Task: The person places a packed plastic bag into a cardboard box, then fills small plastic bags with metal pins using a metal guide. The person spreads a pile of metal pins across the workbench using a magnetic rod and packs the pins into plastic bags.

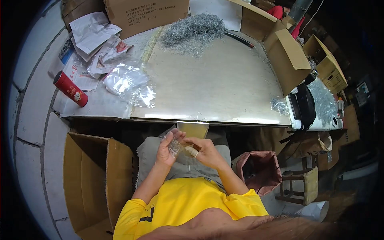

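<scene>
Over my lap, in front of the table edge, my left hand [168, 149] is closed around a small clear plastic bag [174, 146] with thin silvery pieces in it. My right hand [203, 152] is beside it, fingers bent and pressed together at the bag's right side, with a light wrap on one finger. Whatever lies between the right fingertips is too small to make out. Just beyond both hands, a yellowish chute [193, 130] hangs at the table's edge. A large heap of thin silvery pieces [196, 32] lies at the back of the table [216, 88].
Clear plastic bags [130, 84], papers [90, 36] and a red canister [71, 89] lie on the left. An open carton [86, 180] stands lower left. At right are a reddish sack [259, 170], a wooden stool [310, 186] and open cartons [288, 60]. Part of a person [276, 12] shows far back.
</scene>
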The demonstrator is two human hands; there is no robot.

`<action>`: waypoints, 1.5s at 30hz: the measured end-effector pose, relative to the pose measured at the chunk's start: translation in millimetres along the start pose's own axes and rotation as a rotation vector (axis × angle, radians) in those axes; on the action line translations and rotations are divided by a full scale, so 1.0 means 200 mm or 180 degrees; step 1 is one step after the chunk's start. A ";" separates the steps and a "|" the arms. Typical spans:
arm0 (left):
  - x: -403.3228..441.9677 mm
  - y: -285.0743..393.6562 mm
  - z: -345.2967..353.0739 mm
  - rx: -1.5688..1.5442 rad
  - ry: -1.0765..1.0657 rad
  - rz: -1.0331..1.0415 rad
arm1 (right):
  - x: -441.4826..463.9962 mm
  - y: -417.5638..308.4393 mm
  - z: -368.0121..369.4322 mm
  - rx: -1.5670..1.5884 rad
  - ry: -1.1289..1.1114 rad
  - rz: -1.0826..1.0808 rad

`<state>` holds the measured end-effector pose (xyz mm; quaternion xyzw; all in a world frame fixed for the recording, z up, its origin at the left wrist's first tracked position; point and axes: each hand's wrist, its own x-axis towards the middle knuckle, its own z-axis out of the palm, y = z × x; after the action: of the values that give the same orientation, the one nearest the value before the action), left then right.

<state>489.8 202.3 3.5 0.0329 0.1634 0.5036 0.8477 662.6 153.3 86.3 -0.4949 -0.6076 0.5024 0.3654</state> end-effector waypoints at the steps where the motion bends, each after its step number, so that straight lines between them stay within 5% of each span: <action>1: 0.00 0.01 0.00 -0.0092 -0.0191 -0.0045 | 0.00 0.00 0.00 0.0014 0.0008 0.0024; 13: 0.06 -0.03 0.00 0.0180 -0.0401 0.0024 | 0.07 0.10 -0.04 0.0347 0.0227 0.0087; 15: 0.07 -0.04 0.04 0.0276 -0.0363 0.0134 | 0.09 0.10 -0.05 0.0557 0.0972 -0.0196; 20: 0.07 -0.10 0.18 0.0958 -0.0468 0.0279 | 0.11 0.13 -0.05 0.0204 0.0531 0.0075; 24: 0.05 -0.11 0.30 0.1025 -0.0630 0.0483 | 0.15 0.06 -0.07 0.0717 0.0826 -0.0033; 27: 0.06 -0.11 0.21 0.1720 -0.0360 0.0406 | 0.19 -0.02 -0.16 -0.0305 0.0908 -0.0800; 30: 0.06 -0.09 0.19 0.1645 -0.0231 0.0504 | 0.22 -0.02 -0.14 -0.0580 0.0868 -0.0751; 33: 0.06 -0.04 0.19 0.1639 -0.0165 0.0452 | 0.26 -0.01 -0.14 -0.0320 0.0632 -0.0191; 43: 0.03 0.08 0.25 0.1869 -0.0566 0.0514 | 0.45 -0.15 -0.48 0.0186 0.1121 -0.0526; 45: 0.04 0.09 0.20 0.2208 -0.0581 0.0481 | 0.59 0.01 -0.60 -0.1623 0.1558 -0.0190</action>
<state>490.4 221.4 42.5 0.3752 0.2452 0.4744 0.7577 746.7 297.1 105.8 -0.6580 -0.6221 0.1902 0.3794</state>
